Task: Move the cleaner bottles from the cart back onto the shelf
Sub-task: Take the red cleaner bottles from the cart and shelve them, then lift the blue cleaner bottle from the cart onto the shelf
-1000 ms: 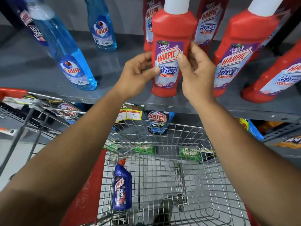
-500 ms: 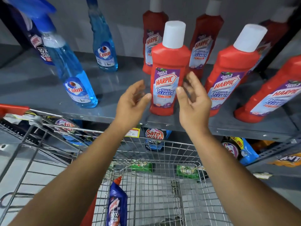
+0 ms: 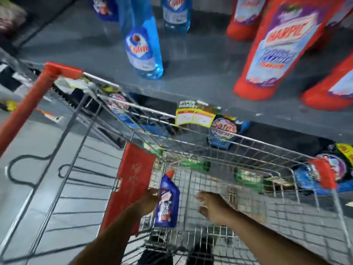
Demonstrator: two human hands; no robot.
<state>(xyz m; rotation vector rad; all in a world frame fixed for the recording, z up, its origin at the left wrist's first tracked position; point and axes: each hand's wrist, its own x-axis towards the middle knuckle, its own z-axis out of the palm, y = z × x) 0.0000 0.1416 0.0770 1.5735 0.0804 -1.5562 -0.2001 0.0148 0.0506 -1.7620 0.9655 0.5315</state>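
Note:
A blue Harpic bottle (image 3: 167, 200) with a red cap lies in the wire cart (image 3: 248, 142), near its left side. My left hand (image 3: 148, 202) is down in the cart right beside the bottle, touching its left edge, fingers spread. My right hand (image 3: 212, 206) hovers open to the right of the bottle, a short gap away. On the grey shelf (image 3: 200, 73) above stand several red Harpic bathroom cleaner bottles (image 3: 277, 48) at the right. The frame is blurred by motion.
Blue Colin spray bottles (image 3: 142, 48) stand on the shelf's left half. The cart's red handle (image 3: 28, 108) and red flap (image 3: 131, 180) are at the left. Pouches and green packs sit on the lower shelf behind the cart. A yellow price tag (image 3: 194, 117) hangs from the shelf edge.
Both hands let go of the red Harpic bottle on the shelf and dropped down into the cart, either side of the blue bottle. My view tilted downward.

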